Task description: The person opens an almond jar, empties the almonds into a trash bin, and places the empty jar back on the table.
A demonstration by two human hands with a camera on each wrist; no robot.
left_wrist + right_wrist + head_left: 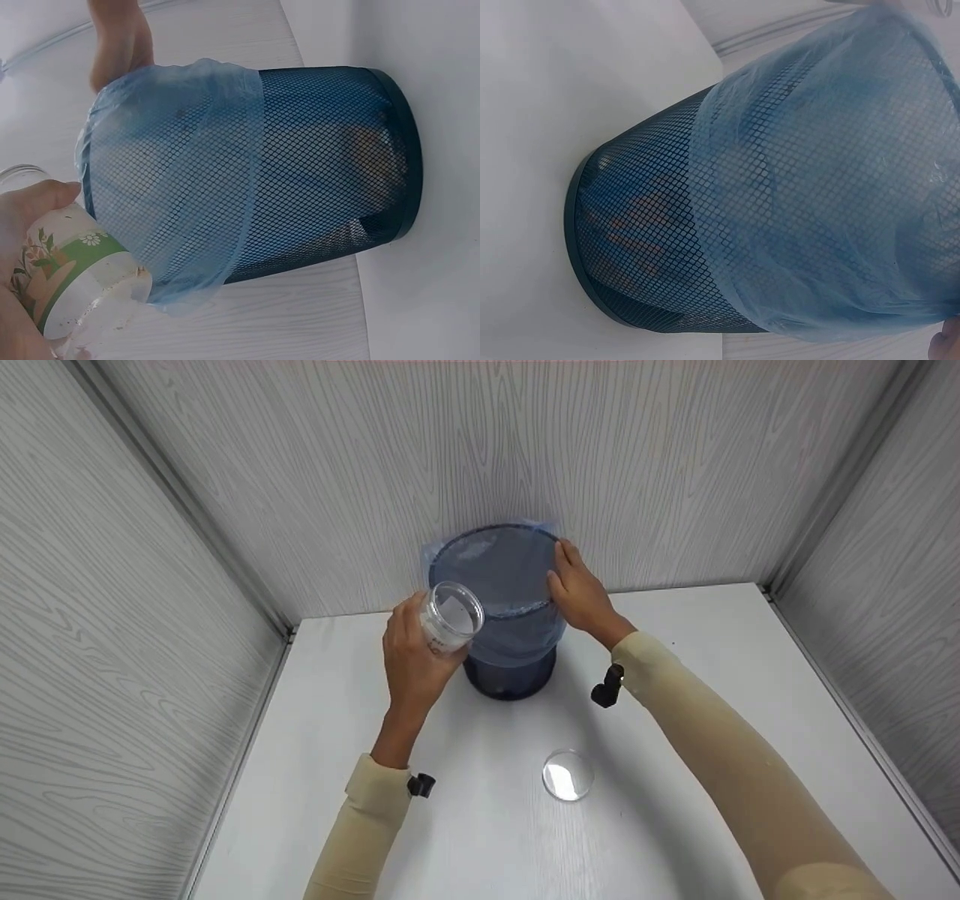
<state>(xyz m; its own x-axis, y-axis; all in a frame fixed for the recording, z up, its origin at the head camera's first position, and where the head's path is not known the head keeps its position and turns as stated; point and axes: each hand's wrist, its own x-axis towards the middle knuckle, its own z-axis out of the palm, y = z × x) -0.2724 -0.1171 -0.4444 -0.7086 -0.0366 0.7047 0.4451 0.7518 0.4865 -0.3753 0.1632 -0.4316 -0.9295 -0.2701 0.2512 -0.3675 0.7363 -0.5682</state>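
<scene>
My left hand (416,664) grips a clear jar (444,634) by its side, its uncovered mouth facing up toward the head camera. In the left wrist view, the jar (94,274) has a green and white floral label and some residue near its bottom. It is beside the left front rim of a dark mesh trash bin (510,681). A blue plastic liner bag (517,641) folds over the bin's rim. My right hand (585,596) holds the bin's right rim through the liner. Orange and blue contents show through the mesh (637,232).
A round clear lid (568,776) lies on the white table (480,840) in front of the bin. Grey wood-grain panels (360,472) enclose the table at the back and both sides. The bin stands near the back panel.
</scene>
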